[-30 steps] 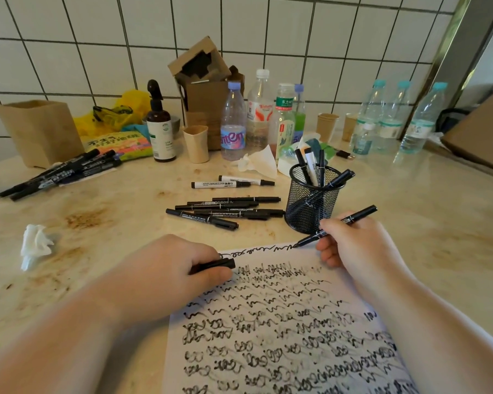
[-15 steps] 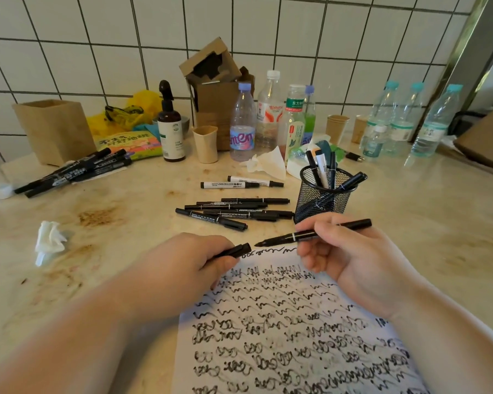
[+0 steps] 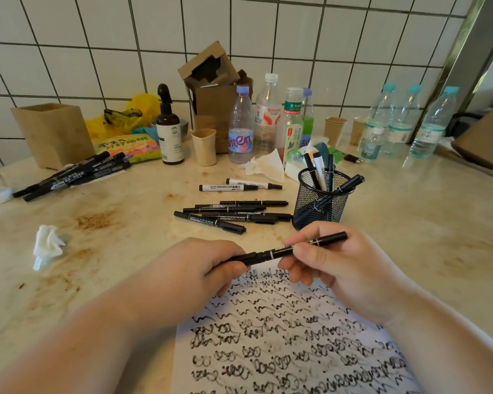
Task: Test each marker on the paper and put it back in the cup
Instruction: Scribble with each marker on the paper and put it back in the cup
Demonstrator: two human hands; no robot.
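A black marker [image 3: 279, 252] lies level between both hands above the top edge of the white paper [image 3: 291, 339], which is filled with black scribbles. My left hand [image 3: 194, 274] grips the cap end, and the cap sits on the marker's tip. My right hand [image 3: 339, 268] pinches the barrel near its far end. Just behind my right hand stands the black mesh cup [image 3: 319, 203] with several markers upright in it. Several black markers [image 3: 231, 214] lie loose on the counter to the left of the cup, with two white markers [image 3: 239, 185] behind them.
Another pile of black markers [image 3: 74, 174] lies at the far left by a brown box [image 3: 52, 132]. Bottles [image 3: 268, 120], paper cups [image 3: 204, 146], a spray bottle [image 3: 168, 129] and cardboard line the tiled wall. A crumpled tissue [image 3: 47, 244] sits on the stained counter at left.
My right hand lifted the marker off the paper and turned it level. My left hand brought the cap to the tip, and the two now meet.
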